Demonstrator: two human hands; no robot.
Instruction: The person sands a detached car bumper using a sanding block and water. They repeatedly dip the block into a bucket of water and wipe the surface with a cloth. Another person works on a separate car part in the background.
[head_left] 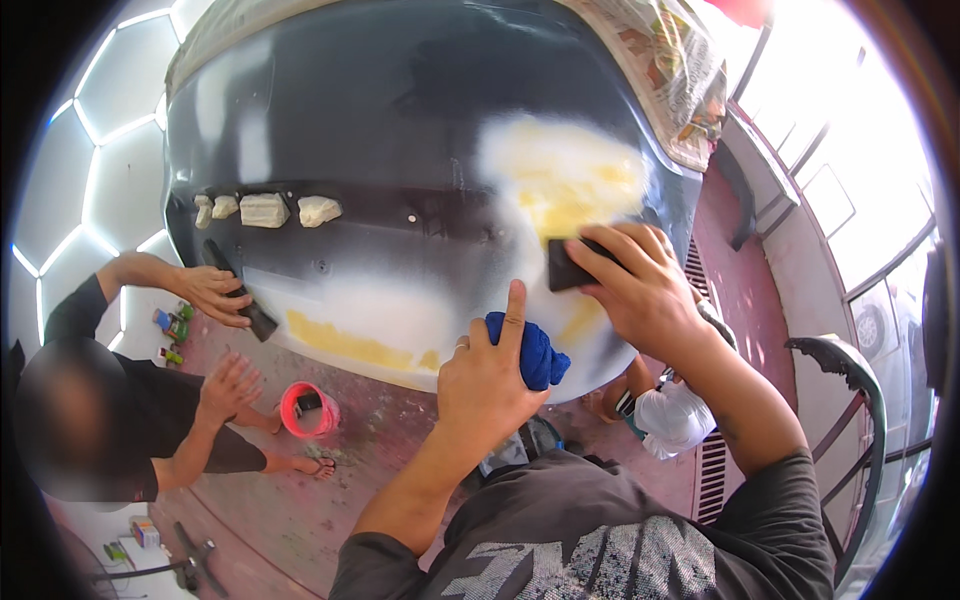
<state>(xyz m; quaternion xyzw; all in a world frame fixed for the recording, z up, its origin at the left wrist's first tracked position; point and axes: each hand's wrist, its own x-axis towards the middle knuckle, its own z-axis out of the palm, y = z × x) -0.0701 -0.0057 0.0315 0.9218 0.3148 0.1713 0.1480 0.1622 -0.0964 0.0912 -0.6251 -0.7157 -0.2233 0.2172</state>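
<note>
A dark car panel [400, 120] carries white and yellow patches [560, 180]. My right hand [630, 280] holds a black block [567, 262] flat against the upper right patch. My left hand [485, 390], lower down near the panel's near edge, grips a bunched blue cloth [540, 355], with its index finger extended up along the cloth. Several pale irregular pieces [263, 210] sit in a row on the panel's left part.
A co-worker [140, 400] at left presses a long dark block [258, 318] on the panel. Another person [670, 415] is low behind the panel's right side. A pink bucket [300, 410] stands on the floor. A curved bumper part [860, 400] is at right.
</note>
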